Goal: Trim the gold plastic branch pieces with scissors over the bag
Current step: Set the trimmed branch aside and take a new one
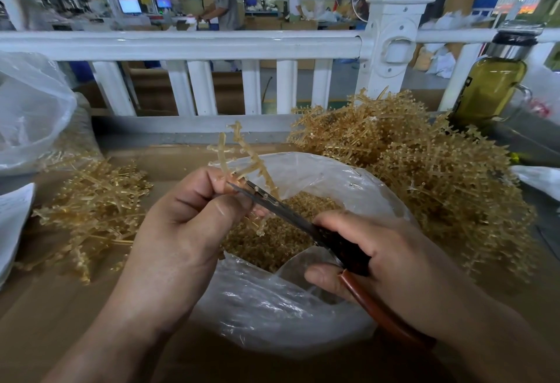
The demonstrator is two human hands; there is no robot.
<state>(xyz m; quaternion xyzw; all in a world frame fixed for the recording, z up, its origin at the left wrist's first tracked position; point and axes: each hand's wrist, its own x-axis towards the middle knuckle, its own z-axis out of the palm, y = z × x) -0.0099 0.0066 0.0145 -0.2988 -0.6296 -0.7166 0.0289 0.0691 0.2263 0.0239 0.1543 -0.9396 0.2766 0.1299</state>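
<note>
Gold plastic branch piece (242, 152) pinched in left hand (185, 225), fingers curled round its stem, held above open clear plastic bag (272, 307). Right hand (378, 258) grips scissors (291, 213) by dark handles; blades nearly closed, tips against the branch just beside left fingertips. Bag holds gold trimmed bits (281, 231). Big pile of gold branches (424, 164) right of bag, smaller pile (91, 207) left, both on brown cardboard surface (60, 322). Glass bottle of yellow-green liquid (491, 79) stands far right. White railing (181, 45) behind. Another clear bag (30, 110) far left.
</note>
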